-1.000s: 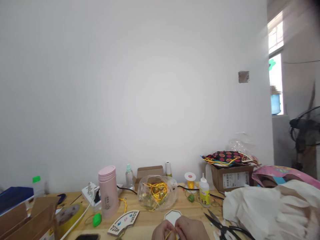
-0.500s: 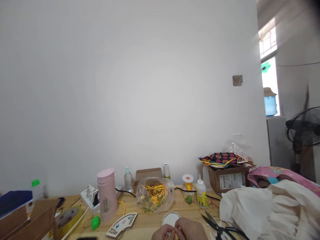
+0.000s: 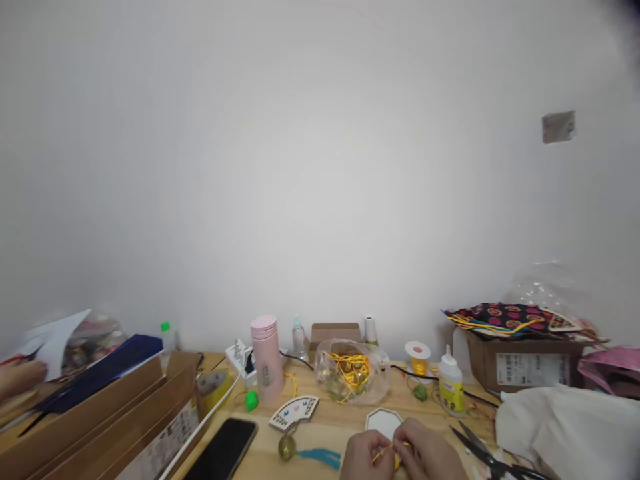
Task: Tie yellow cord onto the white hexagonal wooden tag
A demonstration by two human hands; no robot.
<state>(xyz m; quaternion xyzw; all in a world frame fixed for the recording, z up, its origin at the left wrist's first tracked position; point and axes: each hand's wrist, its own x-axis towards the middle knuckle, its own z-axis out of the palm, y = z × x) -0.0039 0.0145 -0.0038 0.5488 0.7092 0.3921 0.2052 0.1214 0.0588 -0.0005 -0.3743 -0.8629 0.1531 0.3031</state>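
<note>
At the bottom of the head view, my left hand (image 3: 367, 456) and my right hand (image 3: 429, 451) are close together, fingers pinched on a thin yellow cord (image 3: 383, 453). Just beyond them lies a white octagonal piece (image 3: 383, 420) with a dark outline, partly covered by my fingers. To the left is a fan-shaped piece (image 3: 294, 413) with coloured marks, and below it a gold bell (image 3: 287, 447) with a blue tassel (image 3: 320, 457). Black scissors (image 3: 487, 455) lie with blades apart to the right of my right hand.
Behind my hands are a plastic bag of yellow cord (image 3: 353, 370), a spool (image 3: 418, 357), a glue bottle (image 3: 451, 385) and a pink tumbler (image 3: 267, 360). Cardboard boxes (image 3: 525, 363) and white cloth (image 3: 565, 427) stand right. A phone (image 3: 223, 448) lies left; another person's hand (image 3: 23, 379) is far left.
The view has turned left and tilted down, so the phone, bell, tassel and the other person's hand now show. My hands stay together on the yellow cord.
</note>
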